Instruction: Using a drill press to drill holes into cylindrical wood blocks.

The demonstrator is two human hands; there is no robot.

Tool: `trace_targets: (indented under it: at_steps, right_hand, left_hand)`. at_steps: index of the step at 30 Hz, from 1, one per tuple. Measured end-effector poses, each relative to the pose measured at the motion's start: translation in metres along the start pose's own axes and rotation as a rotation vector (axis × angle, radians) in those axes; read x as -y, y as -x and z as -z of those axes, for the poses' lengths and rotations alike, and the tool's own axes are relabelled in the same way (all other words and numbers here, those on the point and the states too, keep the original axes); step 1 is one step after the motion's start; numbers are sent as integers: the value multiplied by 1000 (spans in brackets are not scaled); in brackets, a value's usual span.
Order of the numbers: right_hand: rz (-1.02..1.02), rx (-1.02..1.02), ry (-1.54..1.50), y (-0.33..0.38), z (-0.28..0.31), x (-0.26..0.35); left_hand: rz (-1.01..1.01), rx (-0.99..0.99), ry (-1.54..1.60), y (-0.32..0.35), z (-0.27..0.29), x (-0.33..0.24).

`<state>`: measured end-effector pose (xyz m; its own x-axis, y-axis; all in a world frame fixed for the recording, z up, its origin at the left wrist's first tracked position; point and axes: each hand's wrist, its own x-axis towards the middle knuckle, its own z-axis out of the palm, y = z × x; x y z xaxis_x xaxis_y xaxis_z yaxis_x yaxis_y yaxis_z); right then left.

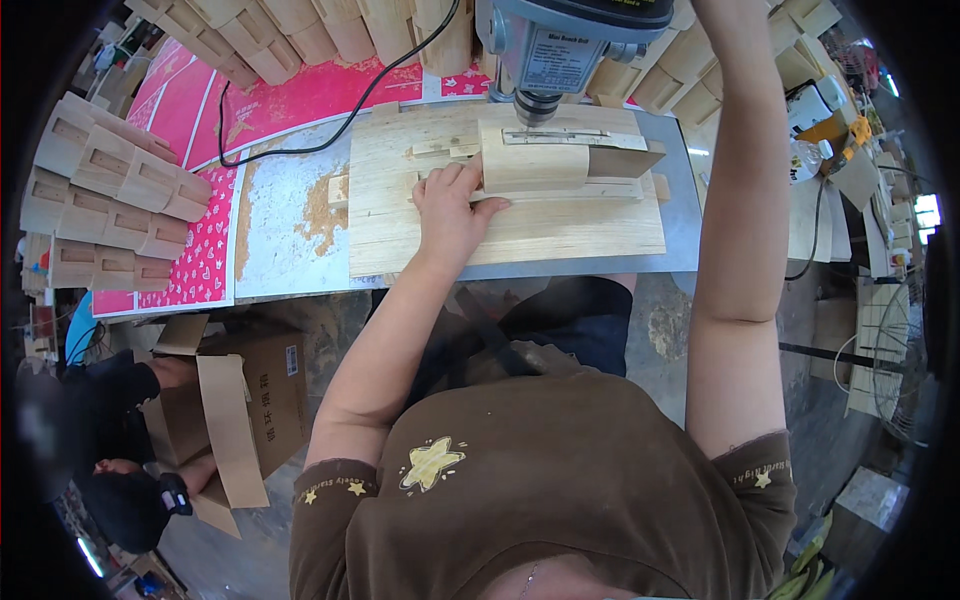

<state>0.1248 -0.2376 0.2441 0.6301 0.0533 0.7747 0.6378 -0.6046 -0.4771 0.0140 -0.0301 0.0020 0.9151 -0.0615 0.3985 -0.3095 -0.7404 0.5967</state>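
A pale wooden block with a curved face (535,168) lies in a wooden jig on a flat board (420,245). My left hand (450,215) is closed on the block's left end, the thumb along the near side and the fingers at the far side. Straight above the block hangs the chuck (537,107) of a blue-grey bench drill (560,60); whether the bit touches the wood I cannot make out. My right arm (745,180) reaches up past the drill's right side, and its hand lies beyond the upper edge of the picture.
Stacked wooden pieces with slots (115,165) stand at the left, more along the back. A black cable (340,130) loops over the sawdust-strewn table. At lower left another person reaches into a cardboard box (270,410). A plastic bottle (808,158) stands at the right.
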Motion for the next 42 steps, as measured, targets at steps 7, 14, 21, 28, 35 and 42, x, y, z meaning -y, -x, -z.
trace_targets:
  at_steps: [7,14,21,28,35,42]
  right_hand:
    - [-128,67,-19,121,22,45]
    - [68,-135,-75,184,-30,-14]
    - [182,-129,-103,172,-13,-13]
    - [55,-91,127,13,5,18]
    - [-131,25,-173,51,-10,-30]
    - [-36,575,184,179,1,-51]
  left_hand:
    - [0,-1,-19,4,-1,6]
    - [-2,21,-5,-1,0,0]
    - [-12,-10,-20,0,-1,2]
    - [84,71,54,-5,5,-5]
    - [172,34,267,-8,3,3]
    - [75,20,377,-10,25,3]
